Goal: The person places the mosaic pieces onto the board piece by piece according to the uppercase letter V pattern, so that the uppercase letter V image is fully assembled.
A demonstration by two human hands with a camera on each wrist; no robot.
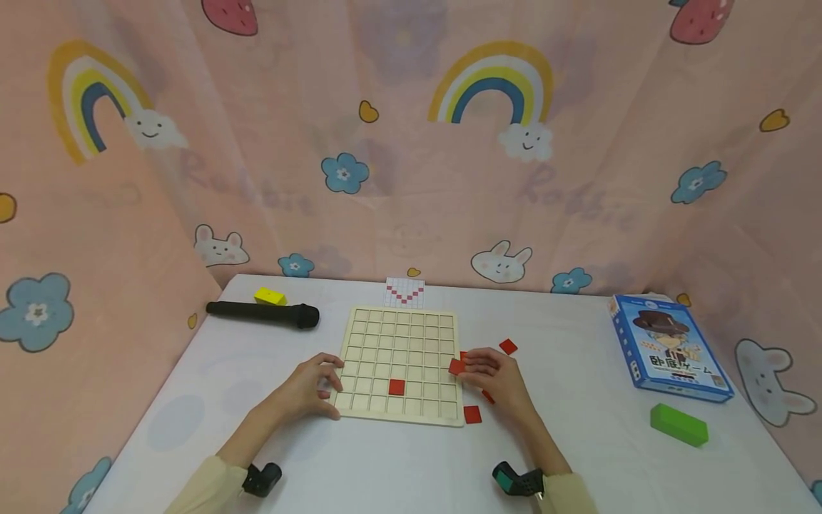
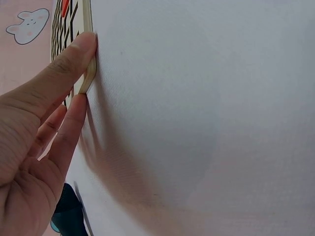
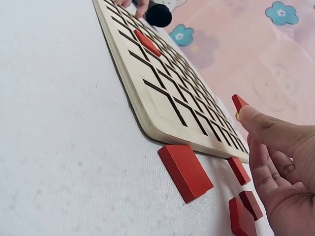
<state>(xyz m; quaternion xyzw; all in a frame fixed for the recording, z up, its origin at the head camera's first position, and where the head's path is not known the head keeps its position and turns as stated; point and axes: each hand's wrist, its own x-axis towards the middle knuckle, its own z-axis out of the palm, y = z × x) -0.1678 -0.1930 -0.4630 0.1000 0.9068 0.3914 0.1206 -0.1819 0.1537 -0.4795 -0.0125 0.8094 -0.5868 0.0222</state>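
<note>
Tile (image 1: 457, 367) sits pinched in your right hand (image 1: 497, 378) fingertips, over the board's (image 1: 401, 335) right edge. Your left hand (image 1: 308, 389), fingers relaxed, presses against the board's near-left corner. Another tile (image 1: 397, 387) lies in a board square between both hands.

We see a pale wooden grid board (image 1: 401, 360) lying flat, one red square tile (image 1: 457, 367) pinched at its right edge.

A child's play corner — pink cartoon curtains (image 1: 411, 143) of rainbows and bunnies enclose a white table (image 1: 578, 457) with a boxed game (image 1: 668, 350).
</note>
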